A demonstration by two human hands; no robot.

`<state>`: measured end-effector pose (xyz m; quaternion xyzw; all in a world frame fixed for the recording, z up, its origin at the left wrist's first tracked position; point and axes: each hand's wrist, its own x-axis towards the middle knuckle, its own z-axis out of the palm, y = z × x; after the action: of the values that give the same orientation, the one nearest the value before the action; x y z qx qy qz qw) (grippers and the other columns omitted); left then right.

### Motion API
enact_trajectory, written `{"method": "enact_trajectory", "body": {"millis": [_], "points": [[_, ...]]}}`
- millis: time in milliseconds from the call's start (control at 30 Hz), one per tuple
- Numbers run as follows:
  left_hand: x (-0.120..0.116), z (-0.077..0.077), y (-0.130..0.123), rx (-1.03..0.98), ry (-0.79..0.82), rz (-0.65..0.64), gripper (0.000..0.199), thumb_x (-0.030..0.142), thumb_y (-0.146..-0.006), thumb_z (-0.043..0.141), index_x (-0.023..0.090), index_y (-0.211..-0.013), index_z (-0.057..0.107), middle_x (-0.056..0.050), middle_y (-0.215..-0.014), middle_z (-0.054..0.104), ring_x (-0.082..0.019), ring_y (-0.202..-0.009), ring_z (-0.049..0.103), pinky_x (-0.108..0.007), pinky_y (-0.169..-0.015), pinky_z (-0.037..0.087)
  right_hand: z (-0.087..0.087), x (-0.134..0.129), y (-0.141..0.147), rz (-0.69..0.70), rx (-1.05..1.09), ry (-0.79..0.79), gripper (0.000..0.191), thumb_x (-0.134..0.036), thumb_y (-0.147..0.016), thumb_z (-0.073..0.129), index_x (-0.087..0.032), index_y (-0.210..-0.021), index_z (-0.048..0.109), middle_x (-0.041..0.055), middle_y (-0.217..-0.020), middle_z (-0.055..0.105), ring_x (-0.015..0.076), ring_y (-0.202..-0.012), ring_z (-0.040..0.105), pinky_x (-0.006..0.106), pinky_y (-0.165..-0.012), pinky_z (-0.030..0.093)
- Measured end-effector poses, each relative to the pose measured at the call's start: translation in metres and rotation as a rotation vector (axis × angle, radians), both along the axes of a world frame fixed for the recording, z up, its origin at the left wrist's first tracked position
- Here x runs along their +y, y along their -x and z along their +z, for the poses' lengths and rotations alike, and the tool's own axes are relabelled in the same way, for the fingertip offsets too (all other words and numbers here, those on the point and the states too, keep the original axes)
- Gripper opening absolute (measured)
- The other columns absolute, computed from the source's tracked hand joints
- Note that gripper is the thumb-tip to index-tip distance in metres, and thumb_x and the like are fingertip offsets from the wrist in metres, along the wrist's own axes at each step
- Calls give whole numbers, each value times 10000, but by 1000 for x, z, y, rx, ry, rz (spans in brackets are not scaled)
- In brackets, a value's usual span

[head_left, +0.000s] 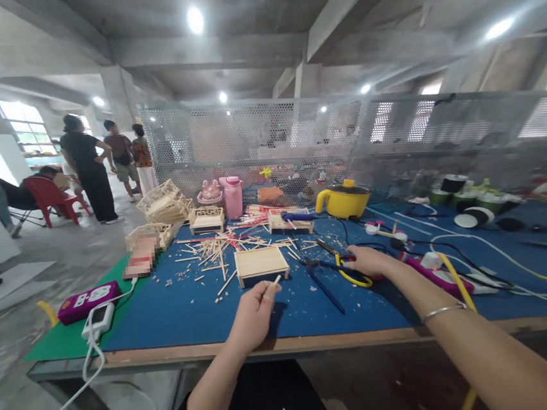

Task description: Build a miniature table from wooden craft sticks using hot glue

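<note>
My left hand (257,311) pinches a short pale wooden stick (277,281) at the front of the blue mat. Just beyond it stands a small wooden frame with a slatted top (261,262). Over to the right, my right hand (362,261) is at the handles of yellow-handled scissors (355,279); its fingers are partly hidden, so its grip cannot be made out. Blue-handled pliers (327,290) lie between the two hands. Loose wooden sticks (214,249) are heaped behind the small frame.
A blue glue gun (298,216) rests by another wooden frame (278,222). Behind are a yellow pot (348,199) and a pink bottle (233,197). Purple power strips (89,302) and white cables flank the work area. Several people stand at the far left.
</note>
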<state>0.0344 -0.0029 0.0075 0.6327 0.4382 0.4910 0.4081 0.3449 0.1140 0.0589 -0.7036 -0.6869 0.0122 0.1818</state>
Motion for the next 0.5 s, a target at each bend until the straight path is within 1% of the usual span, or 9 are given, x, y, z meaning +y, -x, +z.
{"method": "enact_trajectory", "body": {"millis": [67,133,200,267,333,400,467,500], "points": [[-4,3,0,41,-24,-39,392,506,-884,414,179,-826,623,47,-580,421,-118,-564,373,-228,-561,306,-3,10,-5,36,-16,13,220,-180,-506,759,-215,-690,644,31,-672,691,223,-632,649,279,-572,457],[-8,6,0,60,-48,-48,390,501,-886,412,180,-752,590,43,-583,430,-118,-574,380,-228,-578,314,-7,12,-4,31,-38,2,223,-160,-518,730,-217,-721,658,32,-708,699,224,-662,655,279,-591,466],[-11,9,1,66,-71,-53,388,491,-888,412,180,-713,564,38,-590,441,-119,-589,393,-228,-592,321,-10,8,-2,-8,-62,-35,228,-148,-570,676,-199,-792,673,70,-757,702,247,-705,657,306,-623,474],[-12,10,2,67,-88,-63,384,480,-890,410,178,-714,567,32,-603,455,-122,-610,411,-227,-608,328,-13,0,-2,-57,-84,-95,332,-134,-643,601,-168,-967,661,134,-886,693,282,-811,652,350,-694,477],[-13,11,3,59,-87,-67,381,480,-886,417,176,-730,586,25,-612,469,-127,-624,426,-228,-618,334,-14,-11,-2,-72,-89,-224,448,-132,-712,530,-136,-1157,579,189,-1056,643,306,-978,608,395,-805,459],[-13,10,3,46,-73,-60,374,489,-874,432,177,-770,611,19,-621,486,-133,-635,438,-229,-621,342,-12,-21,-2,-38,-38,-439,478,-159,-763,487,-124,-1240,505,204,-1160,585,314,-1109,531,436,-910,413],[-13,9,3,36,-63,-50,370,497,-863,446,178,-815,627,13,-630,502,-140,-645,450,-231,-626,352,-5,-29,-2,-30,127,-666,450,-215,-781,493,-138,-1224,500,190,-1169,569,317,-1136,495,468,-955,378],[-13,9,3,34,-61,-47,370,499,-861,448,178,-826,629,11,-633,506,-142,-648,454,-232,-628,355,1,-31,-2,-45,297,-753,443,-243,-766,524,-158,-1200,506,170,-1142,574,311,-1109,505,470,-949,382]]}}
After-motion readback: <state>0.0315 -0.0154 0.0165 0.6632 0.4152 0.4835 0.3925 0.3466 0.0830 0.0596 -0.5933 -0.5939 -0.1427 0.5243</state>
